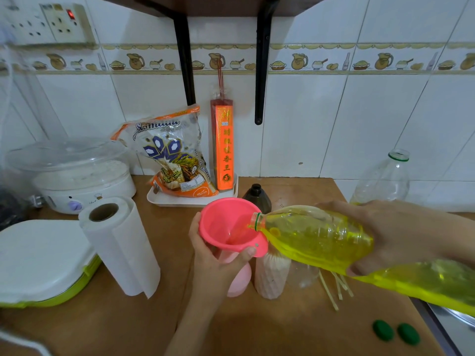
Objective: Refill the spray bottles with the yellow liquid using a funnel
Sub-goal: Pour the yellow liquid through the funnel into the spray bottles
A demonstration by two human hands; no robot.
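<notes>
A pink funnel (228, 224) stands in the neck of a pale pink bottle (240, 278) on the wooden counter. My left hand (213, 255) grips the funnel's stem and the bottle's neck from below. My right hand (401, 235) holds a large clear bottle of yellow liquid (334, 242) tipped on its side, its open mouth over the funnel's rim. A thin stream of yellow liquid runs into the funnel. A ribbed white bottle (271, 276) stands just right of the pink one. A dark brown bottle (257, 197) stands behind the funnel.
A paper towel roll (120, 247) stands to the left, beside a white and green lidded box (41, 260). Two green caps (395, 331) lie at the front right. An empty clear bottle (385, 178) stands at the back right. A tray (190, 200) holds a rice bag and incense.
</notes>
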